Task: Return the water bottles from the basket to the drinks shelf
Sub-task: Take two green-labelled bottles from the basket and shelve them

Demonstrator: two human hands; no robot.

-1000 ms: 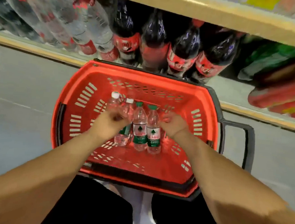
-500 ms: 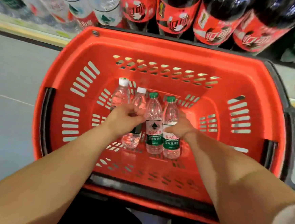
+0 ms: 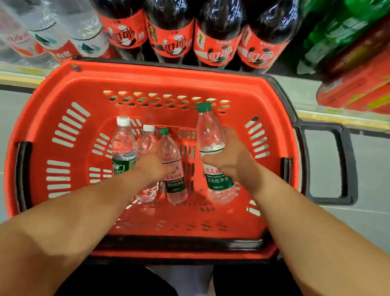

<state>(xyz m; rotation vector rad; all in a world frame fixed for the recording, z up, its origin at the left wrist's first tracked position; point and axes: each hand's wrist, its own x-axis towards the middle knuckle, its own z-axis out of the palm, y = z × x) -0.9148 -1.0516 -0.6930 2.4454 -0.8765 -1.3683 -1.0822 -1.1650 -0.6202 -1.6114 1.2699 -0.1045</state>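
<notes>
A red plastic basket stands on the floor in front of the drinks shelf. My right hand grips a green-capped water bottle and holds it raised above the basket floor, apart from the others. Three bottles stand together at the basket's middle left: a white-capped one with a green label, a smaller white-capped one, and a green-capped one. My left hand is curled round the green-capped bottle's middle, its fingers partly hidden between the bottles.
The low shelf behind the basket holds large cola bottles with red labels, big clear water bottles at left, green bottles and red packs at right. The basket's black handle juts right over the grey floor.
My right hand has lifted its green-capped bottle up and to the right, away from the group. My left hand has shifted right onto the other green-capped bottle. The camera moved closer.
</notes>
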